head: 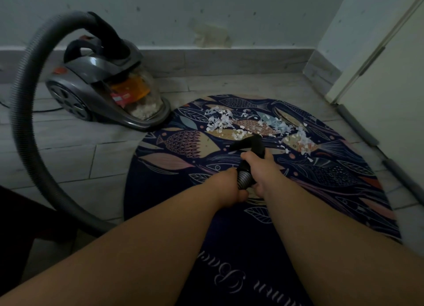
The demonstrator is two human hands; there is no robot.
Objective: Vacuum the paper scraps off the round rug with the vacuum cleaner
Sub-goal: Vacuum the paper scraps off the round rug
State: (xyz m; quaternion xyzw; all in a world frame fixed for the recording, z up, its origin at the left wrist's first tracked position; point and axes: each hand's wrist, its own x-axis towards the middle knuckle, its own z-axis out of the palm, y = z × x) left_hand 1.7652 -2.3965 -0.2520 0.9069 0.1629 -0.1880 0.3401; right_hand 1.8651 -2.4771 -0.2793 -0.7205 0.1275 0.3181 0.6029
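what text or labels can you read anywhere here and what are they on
Rug: pale script lettering at the near edge, upside down to the camera and partly cut off by the arms; one word seems to start with "B", the rest unreadable.
Vacuum: red and orange label on the dust bin, too blurred to read.
Nothing else carries text.

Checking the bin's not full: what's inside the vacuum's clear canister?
The canister shows white scraps heaped at the bottom below an orange part. Its rear is hidden by the grey body.
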